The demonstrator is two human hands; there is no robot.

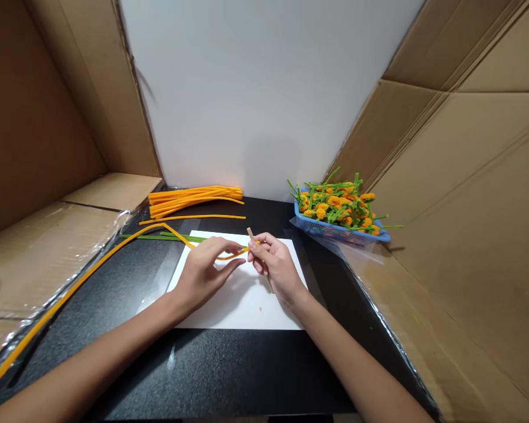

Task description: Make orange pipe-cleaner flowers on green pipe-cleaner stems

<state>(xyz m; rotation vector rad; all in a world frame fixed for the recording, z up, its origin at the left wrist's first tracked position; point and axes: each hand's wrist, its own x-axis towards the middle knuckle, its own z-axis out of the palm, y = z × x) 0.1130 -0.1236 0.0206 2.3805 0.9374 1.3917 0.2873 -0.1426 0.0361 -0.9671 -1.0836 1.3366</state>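
My right hand [273, 261] pinches a thin wooden stick [250, 233], whose upper end sticks out above the thumb. One end of a long orange pipe cleaner [152, 228] meets the stick at those fingertips. From there it runs behind my left hand [205, 270], bends at a peak and reaches down to the lower left. My left hand curves around the pipe cleaner near the stick, thumb and fingertips apart, so it looks open. Both hands are over a white sheet [242, 314]. Green pipe cleaners [171, 236] lie partly on the sheet, behind my left hand.
A bundle of orange pipe cleaners [194, 200] lies at the back left, with a single orange one [203, 217] before it. At the back right, a blue basket [339, 229] holds orange flowers with green stems. Cardboard walls [467, 194] flank the black table [229, 376].
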